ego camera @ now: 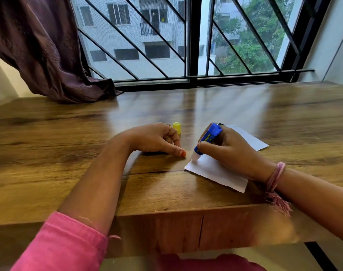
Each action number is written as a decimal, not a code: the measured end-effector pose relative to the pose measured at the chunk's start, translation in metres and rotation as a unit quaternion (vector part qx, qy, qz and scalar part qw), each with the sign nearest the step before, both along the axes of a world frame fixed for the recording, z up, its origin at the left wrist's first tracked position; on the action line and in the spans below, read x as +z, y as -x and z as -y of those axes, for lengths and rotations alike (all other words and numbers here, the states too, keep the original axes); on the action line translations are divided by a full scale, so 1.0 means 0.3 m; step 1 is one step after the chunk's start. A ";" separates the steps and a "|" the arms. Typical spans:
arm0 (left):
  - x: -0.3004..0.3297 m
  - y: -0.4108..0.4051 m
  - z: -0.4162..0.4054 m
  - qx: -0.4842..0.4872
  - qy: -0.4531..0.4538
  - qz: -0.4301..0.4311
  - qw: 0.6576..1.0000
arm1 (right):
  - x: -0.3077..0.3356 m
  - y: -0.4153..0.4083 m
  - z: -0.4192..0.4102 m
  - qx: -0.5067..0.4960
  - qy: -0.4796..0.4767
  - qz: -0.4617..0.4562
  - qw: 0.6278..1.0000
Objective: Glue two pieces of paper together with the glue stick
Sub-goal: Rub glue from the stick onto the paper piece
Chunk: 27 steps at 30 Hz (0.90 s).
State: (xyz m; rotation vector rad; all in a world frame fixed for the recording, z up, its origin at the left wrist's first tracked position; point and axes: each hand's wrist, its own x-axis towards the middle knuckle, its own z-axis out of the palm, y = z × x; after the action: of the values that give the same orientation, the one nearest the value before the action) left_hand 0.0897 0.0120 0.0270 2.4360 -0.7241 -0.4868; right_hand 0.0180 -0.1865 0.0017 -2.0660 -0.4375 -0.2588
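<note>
My right hand [233, 151] has its grip wrapped round the glue stick [207, 138], tilted with its white tip down on the near sheet's [215, 171] far-left corner, while my left hand [157, 139] rests on the bench [88, 173] just beside that corner, fingers loosely curled, holding nothing. The stick looks light and rigid. The sheet looks thin and likely to slide or wrinkle, so I'd pin it by an edge; second sheet [248, 139] lies behind my right hand, cap [176, 127] behind the left.
</note>
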 end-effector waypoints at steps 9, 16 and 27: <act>0.002 0.007 0.004 0.005 0.001 -0.001 1.000 | 0.000 0.001 0.003 0.013 0.005 0.012 1.000; -0.001 0.007 0.002 0.008 0.005 0.002 1.000 | -0.004 -0.006 0.011 0.006 0.021 0.029 0.999; 0.003 0.010 -0.004 -0.007 -0.001 -0.013 1.000 | -0.011 -0.013 0.013 -0.003 0.022 0.028 0.999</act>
State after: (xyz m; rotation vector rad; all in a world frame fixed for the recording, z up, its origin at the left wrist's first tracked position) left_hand 0.0868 0.0131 0.0279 2.4228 -0.7299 -0.5232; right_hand 0.0217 -0.1905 -0.0017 -2.1067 -0.4742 -0.3131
